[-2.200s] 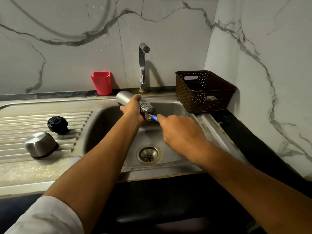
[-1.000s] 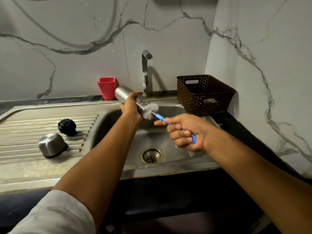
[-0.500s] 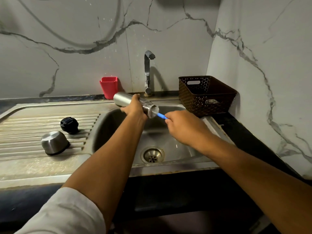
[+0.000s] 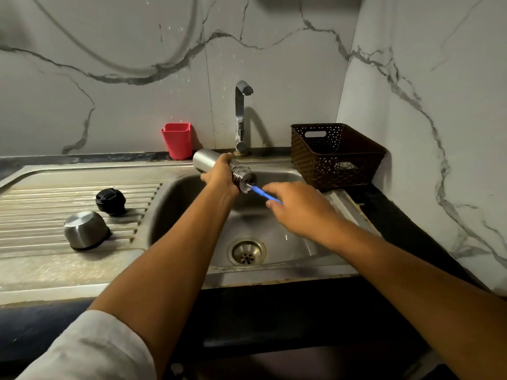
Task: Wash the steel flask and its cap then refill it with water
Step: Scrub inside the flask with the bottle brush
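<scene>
Hands meet over the open steel sink basin (image 4: 175, 198): left hand (image 4: 219, 174) grips the cylindrical steel flask (image 4: 204, 161) sideways, mouth rightward, and right hand (image 4: 296, 207) holds the blue-handled brush (image 4: 260, 192), head in the flask mouth. On the drainboard (image 4: 33, 193) at left stand the domed steel cap (image 4: 85, 229) and round black stopper (image 4: 110, 201), apart; the brown perforated basket (image 4: 337, 171) sits at the right rim, contents unclear.

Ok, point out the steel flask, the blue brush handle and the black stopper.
steel flask (image 4: 204, 160), head view, on its bare body near the base end.
blue brush handle (image 4: 259, 191), head view, on the stretch just outside the flask's mouth.
black stopper (image 4: 110, 201), head view, on its top face.
</scene>
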A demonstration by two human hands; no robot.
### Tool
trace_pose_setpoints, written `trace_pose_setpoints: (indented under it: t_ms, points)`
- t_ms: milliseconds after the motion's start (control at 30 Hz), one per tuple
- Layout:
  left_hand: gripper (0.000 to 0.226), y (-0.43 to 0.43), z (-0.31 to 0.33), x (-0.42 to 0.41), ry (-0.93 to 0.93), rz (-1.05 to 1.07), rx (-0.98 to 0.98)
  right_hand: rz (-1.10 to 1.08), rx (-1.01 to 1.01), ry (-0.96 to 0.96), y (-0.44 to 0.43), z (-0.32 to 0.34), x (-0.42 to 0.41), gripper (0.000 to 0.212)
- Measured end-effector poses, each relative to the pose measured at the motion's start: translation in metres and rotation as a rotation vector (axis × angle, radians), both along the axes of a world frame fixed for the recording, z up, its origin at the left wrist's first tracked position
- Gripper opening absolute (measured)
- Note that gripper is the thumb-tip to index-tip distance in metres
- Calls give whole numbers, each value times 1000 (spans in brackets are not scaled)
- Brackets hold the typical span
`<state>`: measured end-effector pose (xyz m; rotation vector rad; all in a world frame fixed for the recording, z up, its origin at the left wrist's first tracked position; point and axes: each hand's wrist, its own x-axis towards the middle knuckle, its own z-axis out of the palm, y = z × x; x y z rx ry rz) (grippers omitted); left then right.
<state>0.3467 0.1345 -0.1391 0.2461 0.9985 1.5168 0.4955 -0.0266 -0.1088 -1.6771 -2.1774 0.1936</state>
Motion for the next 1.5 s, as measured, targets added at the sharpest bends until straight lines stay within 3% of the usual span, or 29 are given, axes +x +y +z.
trace_pose_setpoints:
  t_ms: [67, 133, 167, 233, 333, 433, 500, 633, 700, 767, 867, 1033, 1200, 1333, 1400, 1500]
  points:
    - [82, 5, 1, -5, 11, -8, 10, -15, -461, 760, 6, 2, 0, 20]
    - [87, 7, 2, -3, 16, -41, 4, -56, -834, 1290, 9, 10, 1, 14]
    - [89, 8, 1, -2, 18, -51, 3, -62, -947, 1432, 10, 13, 2, 17]
    - [93, 13, -5, -1, 10, -60, 12, -53, -997, 1514, 14, 14, 1, 29]
    - [93, 15, -8, -1, 30, -66, -2, -58, -776, 1330, 14, 2, -7, 15]
    - [87, 14, -8, -6, 55, -65, 23, -15, -287, 690, 10, -10, -9, 20]
    - [88, 19, -9, -16, 51, -46, 57, 45, -65, 370, 2, -12, -3, 24]
    - [88, 15, -6, -15, 6, -23, 95, -12, 102, 9, -5, -10, 2, 33]
    - [77, 11, -6, -4, -2, -13, 91, -27, 178, -108, 2, -9, -7, 37]
    - [82, 11, -8, 1, 5, -36, 114, -40, 215, -211, 4, -7, -15, 41]
    - [97, 25, -16, -9, 3, -40, 62, 3, 271, -299, -4, -3, -8, 37]
    - [79, 17, -13, 0, 51, 16, -10, 8, 294, -367, -2, 4, -11, 42]
    - [96, 34, -22, -12, 66, -53, -50, 48, 289, -412, -7, 8, -14, 38]
    - [84, 25, -16, -10, 75, 33, -55, 32, 312, -487, -8, 8, -15, 38]
    - [88, 23, -13, -3, 73, -2, -15, 8, 267, -424, 3, 8, -21, 42]
    - [105, 38, -17, -12, 45, -55, 21, -4, 135, -52, 12, 3, -25, 34]
